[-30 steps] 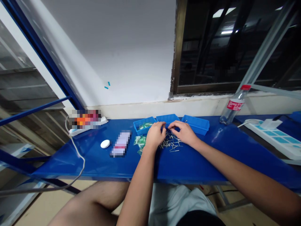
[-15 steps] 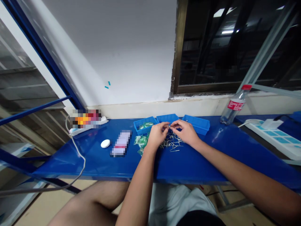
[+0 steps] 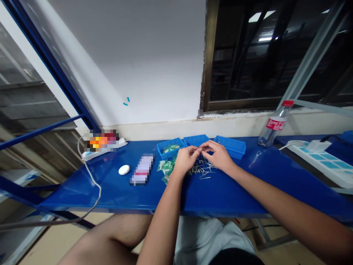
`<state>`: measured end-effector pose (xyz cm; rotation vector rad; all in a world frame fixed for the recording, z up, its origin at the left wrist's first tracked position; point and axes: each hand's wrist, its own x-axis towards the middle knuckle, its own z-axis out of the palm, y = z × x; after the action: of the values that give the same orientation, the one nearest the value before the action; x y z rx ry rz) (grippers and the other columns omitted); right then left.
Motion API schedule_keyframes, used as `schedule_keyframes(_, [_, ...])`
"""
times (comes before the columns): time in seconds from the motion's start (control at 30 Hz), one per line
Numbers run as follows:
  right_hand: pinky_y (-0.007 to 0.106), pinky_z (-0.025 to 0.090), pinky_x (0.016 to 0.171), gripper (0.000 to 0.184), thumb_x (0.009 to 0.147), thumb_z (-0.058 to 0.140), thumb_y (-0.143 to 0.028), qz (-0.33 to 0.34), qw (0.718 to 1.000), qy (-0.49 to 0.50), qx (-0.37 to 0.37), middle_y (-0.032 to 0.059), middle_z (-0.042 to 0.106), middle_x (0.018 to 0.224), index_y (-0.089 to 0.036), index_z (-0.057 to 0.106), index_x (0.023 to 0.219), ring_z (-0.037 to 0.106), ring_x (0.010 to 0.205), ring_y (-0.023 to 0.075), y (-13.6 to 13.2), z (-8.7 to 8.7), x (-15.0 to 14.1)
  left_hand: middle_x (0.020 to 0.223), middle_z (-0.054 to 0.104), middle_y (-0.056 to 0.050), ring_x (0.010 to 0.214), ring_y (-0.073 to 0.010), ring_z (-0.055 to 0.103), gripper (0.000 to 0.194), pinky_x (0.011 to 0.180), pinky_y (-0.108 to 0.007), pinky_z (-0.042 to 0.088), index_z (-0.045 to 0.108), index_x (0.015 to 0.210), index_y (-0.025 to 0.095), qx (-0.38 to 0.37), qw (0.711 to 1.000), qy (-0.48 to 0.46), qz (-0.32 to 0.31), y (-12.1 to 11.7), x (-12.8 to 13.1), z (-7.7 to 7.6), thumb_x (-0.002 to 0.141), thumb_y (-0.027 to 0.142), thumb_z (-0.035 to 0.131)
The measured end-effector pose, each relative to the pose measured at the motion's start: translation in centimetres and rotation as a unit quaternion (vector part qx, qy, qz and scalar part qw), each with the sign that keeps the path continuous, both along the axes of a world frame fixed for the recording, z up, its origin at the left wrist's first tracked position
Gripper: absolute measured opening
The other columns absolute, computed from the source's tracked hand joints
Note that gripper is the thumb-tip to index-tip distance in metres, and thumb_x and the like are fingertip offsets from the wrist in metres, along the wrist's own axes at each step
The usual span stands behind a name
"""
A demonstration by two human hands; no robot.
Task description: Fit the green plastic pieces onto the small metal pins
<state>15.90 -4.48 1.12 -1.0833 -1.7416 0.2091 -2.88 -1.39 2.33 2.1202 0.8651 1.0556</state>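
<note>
My left hand [image 3: 185, 159] and my right hand [image 3: 217, 155] meet fingertip to fingertip over a heap of small metal-legged parts [image 3: 200, 169] on the blue bench [image 3: 220, 191]. Both hands are pinched together on something tiny that I cannot make out. Small green circuit boards [image 3: 164, 167] lie just left of my left hand. Three blue trays stand behind the hands: the left tray [image 3: 168, 147] holds green boards, the middle tray [image 3: 195, 140] and the right tray [image 3: 231, 145] sit beside it.
A white puck [image 3: 124, 169] and a blurred flat box [image 3: 142, 169] lie to the left. A white power strip [image 3: 103, 145] with its cable sits at the far left, another power strip [image 3: 322, 160] at the right. A clear bottle [image 3: 273, 125] leans by the window sill.
My hands have drawn closer: the fingertips, apart a second ago, now touch above the heap of parts. The camera has tipped slightly.
</note>
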Motion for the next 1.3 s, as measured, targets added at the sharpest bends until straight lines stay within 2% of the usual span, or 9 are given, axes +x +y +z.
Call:
schedule_keyframes(0.1, [0.037,0.062,0.079,0.012,0.093,0.064,-0.024,0.014,1.000,-0.005,-0.007,0.0056,0.075,0.103,-0.024,0.073,0.100,0.074,0.084,0.0209,0.0,0.0,-0.1,0.101,0.083,-0.007,0.093,-0.0211,0.079,0.019,0.083,-0.028,0.061,0.078,0.104,0.017,-0.021,0.999,-0.020,0.016,0.4,0.0,-0.3,0.097,0.028,0.064])
schedule_keyframes(0.2, [0.039,0.063,0.081,0.011,0.093,0.066,-0.030,0.012,0.998,0.040,-0.041,0.0060,0.077,0.101,-0.024,0.072,0.101,0.075,0.087,0.0226,0.1,-0.3,-0.1,0.101,0.083,-0.008,0.091,-0.0211,0.079,0.018,0.082,-0.029,0.062,0.078,0.106,0.016,-0.029,0.999,-0.018,0.040,0.6,0.1,-0.6,0.091,0.018,0.067])
schedule_keyframes(0.3, [0.040,0.064,0.082,0.016,0.091,0.070,-0.033,0.013,0.994,0.085,-0.070,0.0069,0.077,0.099,-0.023,0.070,0.103,0.076,0.088,0.0233,0.4,-0.7,-0.1,0.100,0.083,-0.007,0.091,-0.0206,0.080,0.019,0.083,-0.029,0.063,0.078,0.106,0.016,-0.023,0.999,-0.008,0.041,0.7,0.1,-0.6,0.090,0.015,0.067])
schedule_keyframes(0.47, [0.037,0.063,0.075,0.018,0.086,0.070,-0.029,0.018,0.994,0.069,-0.085,0.0060,0.074,0.092,-0.022,0.069,0.103,0.073,0.083,0.0214,0.7,-1.1,-0.3,0.101,0.083,-0.006,0.093,-0.0191,0.080,0.024,0.087,-0.028,0.062,0.079,0.107,0.017,-0.013,0.999,-0.009,0.038,0.7,0.0,-0.7,0.087,0.010,0.066])
schedule_keyframes(0.63, [0.034,0.060,0.071,0.021,0.084,0.065,-0.021,0.007,0.999,0.022,-0.045,0.0047,0.072,0.091,-0.022,0.072,0.104,0.069,0.078,0.0193,0.4,-0.6,-0.3,0.101,0.083,-0.004,0.092,-0.0198,0.079,0.023,0.084,-0.028,0.060,0.081,0.106,0.019,0.012,0.999,0.021,0.036,0.4,-0.1,-0.5,0.096,0.023,0.061])
schedule_keyframes(0.8, [0.034,0.061,0.073,0.014,0.085,0.065,-0.019,-0.009,1.000,0.009,-0.028,0.0040,0.073,0.094,-0.022,0.075,0.095,0.070,0.078,0.0186,0.3,-0.4,0.0,0.097,0.083,-0.005,0.086,-0.0216,0.078,0.035,0.080,-0.028,0.058,0.083,0.101,0.019,0.031,0.997,0.058,0.037,-0.1,-0.3,0.1,0.102,0.041,0.056])
schedule_keyframes(0.97, [0.037,0.064,0.080,0.012,0.090,0.064,-0.024,0.028,0.999,0.013,-0.029,0.0066,0.074,0.104,-0.023,0.075,0.095,0.073,0.089,0.0219,0.3,-0.5,-0.1,0.108,0.083,-0.006,0.096,-0.0226,0.078,0.026,0.086,-0.028,0.059,0.081,0.111,0.020,0.031,0.998,0.051,0.024,0.3,-0.2,-0.2,0.099,0.030,0.060])
schedule_keyframes(1.1, [0.038,0.065,0.078,0.013,0.090,0.068,-0.032,0.020,0.995,0.065,-0.066,0.0068,0.076,0.100,-0.023,0.072,0.098,0.074,0.086,0.0225,0.3,-0.7,-0.3,0.106,0.083,-0.008,0.097,-0.0232,0.079,0.025,0.089,-0.031,0.062,0.079,0.112,0.017,0.005,0.998,0.036,0.043,0.8,-0.1,-0.6,0.093,0.017,0.064])
schedule_keyframes(1.3, [0.038,0.064,0.079,0.018,0.087,0.070,-0.034,0.018,0.993,0.091,-0.080,0.0075,0.076,0.101,-0.022,0.070,0.101,0.074,0.089,0.0224,1.0,-1.4,0.3,0.116,0.081,-0.008,0.106,-0.0217,0.078,0.023,0.097,-0.033,0.062,0.077,0.113,0.018,-0.014,1.000,-0.018,0.016,0.9,0.0,-0.8,0.095,0.016,0.064])
